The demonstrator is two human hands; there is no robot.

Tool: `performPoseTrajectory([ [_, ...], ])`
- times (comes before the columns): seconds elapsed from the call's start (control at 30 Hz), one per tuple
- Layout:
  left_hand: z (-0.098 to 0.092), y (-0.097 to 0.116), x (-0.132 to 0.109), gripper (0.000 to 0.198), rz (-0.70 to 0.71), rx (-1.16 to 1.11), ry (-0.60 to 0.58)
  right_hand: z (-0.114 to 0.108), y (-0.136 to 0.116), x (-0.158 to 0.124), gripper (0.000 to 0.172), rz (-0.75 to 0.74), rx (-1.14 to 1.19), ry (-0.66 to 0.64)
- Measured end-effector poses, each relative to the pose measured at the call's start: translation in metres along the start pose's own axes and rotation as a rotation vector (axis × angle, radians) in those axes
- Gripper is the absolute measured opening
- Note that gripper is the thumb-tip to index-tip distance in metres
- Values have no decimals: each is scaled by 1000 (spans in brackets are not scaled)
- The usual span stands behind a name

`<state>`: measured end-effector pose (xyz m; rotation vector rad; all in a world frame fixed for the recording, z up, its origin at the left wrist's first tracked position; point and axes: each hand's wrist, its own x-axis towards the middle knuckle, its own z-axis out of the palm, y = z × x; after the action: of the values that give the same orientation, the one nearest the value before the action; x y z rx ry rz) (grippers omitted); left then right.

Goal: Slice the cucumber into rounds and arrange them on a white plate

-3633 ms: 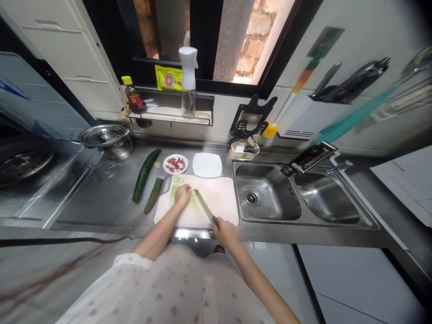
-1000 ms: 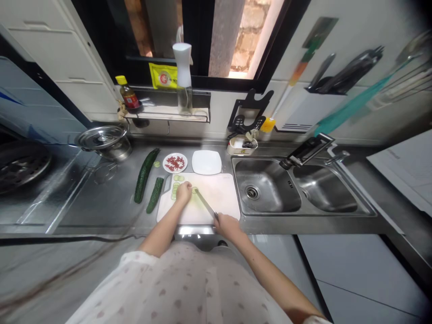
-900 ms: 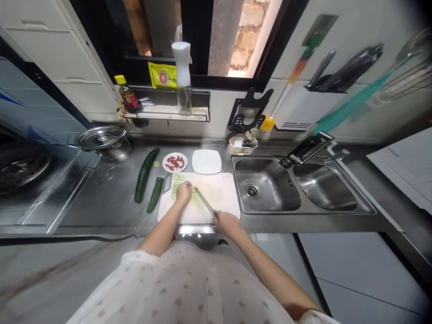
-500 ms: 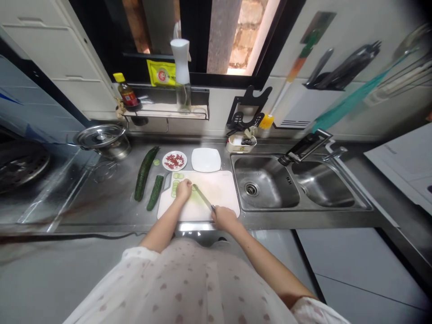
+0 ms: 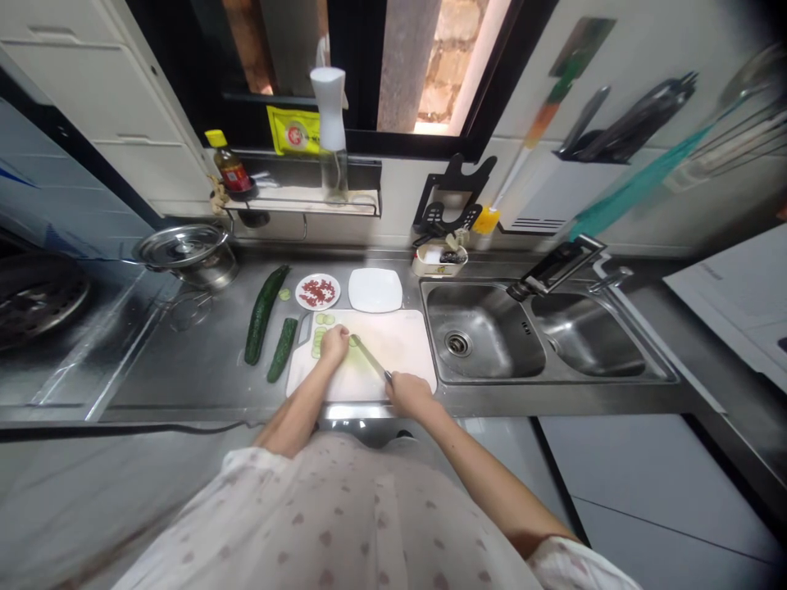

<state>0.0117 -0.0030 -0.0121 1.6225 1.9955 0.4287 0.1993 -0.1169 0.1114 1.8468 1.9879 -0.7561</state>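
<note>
My right hand (image 5: pixel 411 395) is wrapped round the handle of a knife (image 5: pixel 372 360), whose blade points up and left over the white cutting board (image 5: pixel 402 344). A green slice (image 5: pixel 354 340) shows at the blade's tip. Close to that tip, my left hand (image 5: pixel 335 344) is closed with its fingers together; what it holds is too small to make out. Pale green cucumber slices (image 5: pixel 319 336) lie on the board just left of my left hand. Left of the board are a long cucumber (image 5: pixel 264 315) and a shorter cucumber piece (image 5: pixel 282 351), with one loose slice (image 5: pixel 284 294) near them.
Behind the board stand a plate of chopped red pieces (image 5: pixel 318 292) and a white square plate (image 5: pixel 375 290). A double sink (image 5: pixel 485 328) with a faucet is on the right. At the back left sits a lidded steel pot (image 5: pixel 197 254). A shelf (image 5: pixel 362 205) holds bottles.
</note>
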Motion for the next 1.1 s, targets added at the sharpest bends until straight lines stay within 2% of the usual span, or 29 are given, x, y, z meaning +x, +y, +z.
performPoseTrajectory([
  [0.67,2,-1,0,20,20,-19,10,-18,-8,-2,37,-6,-57,-47],
  [1.1,3,-3,1,23,37,-26,27,-15,-4,-7,35,-1,-36,-52],
])
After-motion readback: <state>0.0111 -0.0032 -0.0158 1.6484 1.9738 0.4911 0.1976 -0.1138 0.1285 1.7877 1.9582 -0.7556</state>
